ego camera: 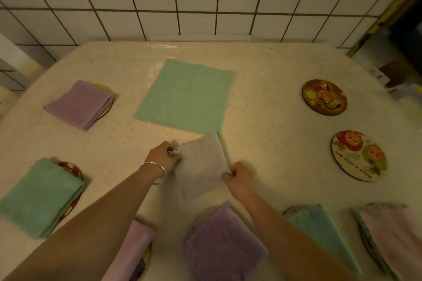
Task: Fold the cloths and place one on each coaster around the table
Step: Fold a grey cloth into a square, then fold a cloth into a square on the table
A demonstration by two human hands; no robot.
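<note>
Pinching a pale grey cloth (202, 164) at frame centre, left hand (164, 155) fingers clamped on its left corner, right hand (239, 179) gripping its right edge, lying on tabletop (262, 109) below green cloth (186, 96), two bare coasters (324, 97) at right.

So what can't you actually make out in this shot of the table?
Head view, the only one:
- Coaster pictures under the folded purple cloth and folded green cloth: covered, only rims show.
- Pink cloth at the right: cut off by the frame edge.
- Pink cloth near the bottom: partly behind the left forearm.
- Fingertips of both hands: curled into the grey cloth.
</note>
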